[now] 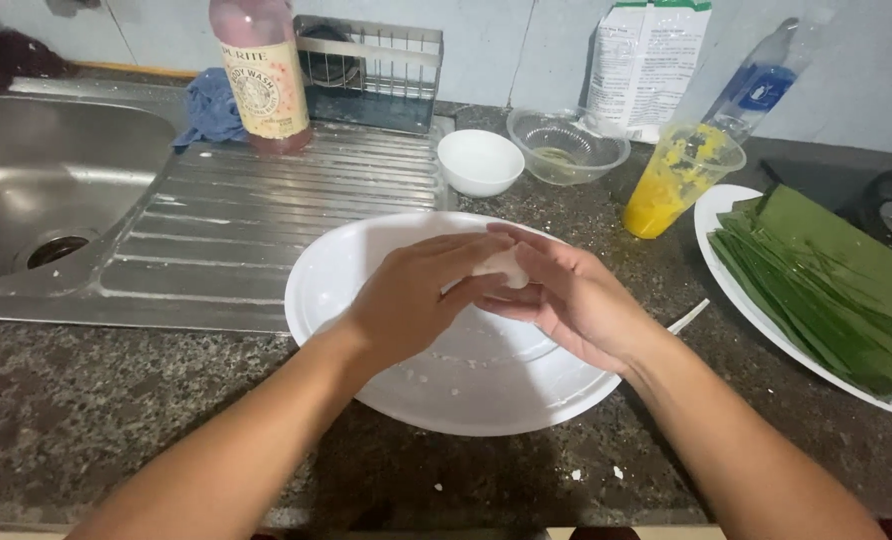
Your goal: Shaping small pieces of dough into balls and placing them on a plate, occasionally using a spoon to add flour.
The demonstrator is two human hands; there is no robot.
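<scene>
Dough point(507, 266), a small white lump, sits pressed between the left hand point(416, 295) and the right hand point(576, 300), both cupped around it above the white plate point(326, 290) near the bench's front edge; shaping appears underway, calling for gentle, even pressure.

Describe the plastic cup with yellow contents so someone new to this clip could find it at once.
Start at the big white plate under both hands. Behind and right of it stands the clear plastic cup, beside the plate of green leaves. It alone holds yellow contents.
</scene>
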